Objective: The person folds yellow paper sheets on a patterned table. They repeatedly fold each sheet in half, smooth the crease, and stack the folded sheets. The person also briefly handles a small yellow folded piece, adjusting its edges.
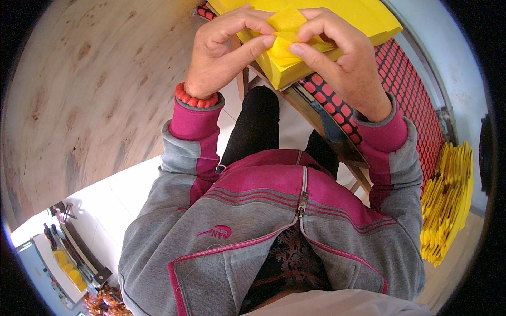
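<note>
both hands (pixel 224 47) pinch thin yellow material (pixel 287 22) above a red-and-black patterned surface (pixel 408 79).

Folded yellow piece (pixel 282 48), in the grip: partly covered by left hand (pixel 227 46) and right hand (pixel 341 50); underside hidden from us. Yellow sheeting (pixel 363 21), beneath and beyond the grip: cut off above. Red-and-black cover (pixel 411 84), right of the grip: partly hidden. Yellow stack (pixel 448 205), farther right: layers we cannot count. Shiny bundle (pixel 107 303), well left and below: cut off, seemingly orange-brown, kind unclear.
</note>
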A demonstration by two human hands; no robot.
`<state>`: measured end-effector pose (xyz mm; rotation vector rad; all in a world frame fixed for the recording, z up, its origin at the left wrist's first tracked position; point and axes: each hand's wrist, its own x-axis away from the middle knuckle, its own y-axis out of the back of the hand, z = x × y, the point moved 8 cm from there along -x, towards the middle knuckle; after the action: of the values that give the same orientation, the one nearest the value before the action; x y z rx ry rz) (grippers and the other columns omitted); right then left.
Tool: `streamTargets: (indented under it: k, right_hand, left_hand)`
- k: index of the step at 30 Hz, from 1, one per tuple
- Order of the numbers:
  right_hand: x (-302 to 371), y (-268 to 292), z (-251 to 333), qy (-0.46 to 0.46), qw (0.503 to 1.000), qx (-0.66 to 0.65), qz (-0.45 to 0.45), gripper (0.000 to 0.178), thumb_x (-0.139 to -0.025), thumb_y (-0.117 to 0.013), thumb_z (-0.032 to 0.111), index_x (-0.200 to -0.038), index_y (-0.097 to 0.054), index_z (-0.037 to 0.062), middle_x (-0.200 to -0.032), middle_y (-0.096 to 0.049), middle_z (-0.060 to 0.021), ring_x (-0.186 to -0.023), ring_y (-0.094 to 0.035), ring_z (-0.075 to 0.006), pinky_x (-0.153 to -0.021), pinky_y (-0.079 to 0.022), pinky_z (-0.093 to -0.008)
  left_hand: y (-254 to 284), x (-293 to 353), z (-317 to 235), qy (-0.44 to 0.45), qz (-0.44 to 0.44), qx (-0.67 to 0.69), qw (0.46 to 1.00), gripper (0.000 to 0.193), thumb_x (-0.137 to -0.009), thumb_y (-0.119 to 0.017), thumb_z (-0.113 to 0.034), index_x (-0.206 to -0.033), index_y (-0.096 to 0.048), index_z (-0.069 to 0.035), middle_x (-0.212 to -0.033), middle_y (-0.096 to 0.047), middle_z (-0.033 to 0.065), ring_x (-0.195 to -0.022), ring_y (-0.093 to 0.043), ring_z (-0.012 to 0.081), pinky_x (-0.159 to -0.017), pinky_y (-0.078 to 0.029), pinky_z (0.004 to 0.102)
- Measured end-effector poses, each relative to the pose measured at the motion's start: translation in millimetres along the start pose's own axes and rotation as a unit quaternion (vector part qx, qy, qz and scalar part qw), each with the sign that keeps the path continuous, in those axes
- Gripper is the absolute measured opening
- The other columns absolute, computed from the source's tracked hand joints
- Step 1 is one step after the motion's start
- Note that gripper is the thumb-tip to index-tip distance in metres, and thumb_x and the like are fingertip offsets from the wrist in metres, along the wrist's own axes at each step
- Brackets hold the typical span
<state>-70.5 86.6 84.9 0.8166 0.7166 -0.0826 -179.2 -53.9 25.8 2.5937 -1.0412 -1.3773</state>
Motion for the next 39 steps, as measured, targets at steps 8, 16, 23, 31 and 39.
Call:
streamTargets:
  k: [8, 16, 23, 31, 39]
  right_hand:
    - [-2.5, 4.1, 6.5, 0.018, 0.999, 0.028, 0.012, 0.02, -0.082, -0.08, 0.007, -0.092, -0.065, -0.0012, -0.115, -0.067, -0.0249, -0.11, -0.068, -0.0331, -0.089, -0.053, -0.0358]
    - [-4.0, -3.7, 2.9, 0.003, 0.999, -0.005, 0.044, 0.013, -0.084, -0.076, 0.005, -0.091, -0.067, -0.001, -0.113, -0.067, -0.0253, -0.102, -0.067, -0.0371, -0.086, -0.052, -0.0371]
    - [-3.7, -0.6, 5.0, 0.001, 0.999, 0.017, 0.037, 0.012, -0.084, -0.076, 0.004, -0.089, -0.066, -0.0011, -0.099, -0.067, -0.0205, -0.091, -0.067, -0.0349, -0.085, -0.052, -0.0376]
    - [-3.7, -0.3, 13.0, 0.043, 0.999, 0.011, 0.021, 0.012, -0.084, -0.075, 0.004, -0.088, -0.065, -0.0012, -0.089, -0.065, -0.0181, -0.083, -0.066, -0.0331, -0.086, -0.053, -0.0382]
    - [-8.8, 9.9, 18.2, 0.094, 0.992, -0.04, -0.079, 0.019, -0.087, -0.075, 0.008, -0.101, -0.065, -0.0007, -0.098, -0.07, -0.0098, -0.087, -0.067, -0.0166, -0.08, -0.056, -0.0292]
  left_hand:
    - [1.9, 4.9, 13.0, 0.081, -0.085, 0.087, 0.989, 0.012, -0.093, -0.072, 0.0, -0.104, -0.067, -0.001, -0.108, -0.069, 0.004, -0.108, -0.063, 0.0167, -0.102, -0.046, 0.0324]
    - [2.5, 5.8, 16.0, 0.06, -0.106, 0.117, 0.986, 0.013, -0.093, -0.07, 0.004, -0.104, -0.065, -0.002, -0.109, -0.069, 0.0052, -0.114, -0.063, 0.0174, -0.103, -0.047, 0.0327]
    - [2.2, 5.0, 9.5, 0.035, -0.027, 0.069, 0.997, 0.013, -0.098, -0.061, 0.003, -0.102, -0.072, -0.001, -0.111, -0.071, 0.0073, -0.117, -0.062, 0.0201, -0.109, -0.042, 0.0368]
    - [-1.0, -0.6, -6.1, -0.002, 0.01, -0.024, 1.0, 0.019, -0.096, -0.059, 0.003, -0.106, -0.075, -0.001, -0.11, -0.073, 0.008, -0.116, -0.063, 0.0212, -0.11, -0.041, 0.0368]
    - [-12.5, -1.0, -14.5, -0.041, -0.011, 0.018, 0.999, 0.016, -0.093, -0.061, 0.001, -0.102, -0.074, 0.0, -0.101, -0.07, 0.0079, -0.093, -0.062, 0.018, -0.084, -0.048, 0.0303]
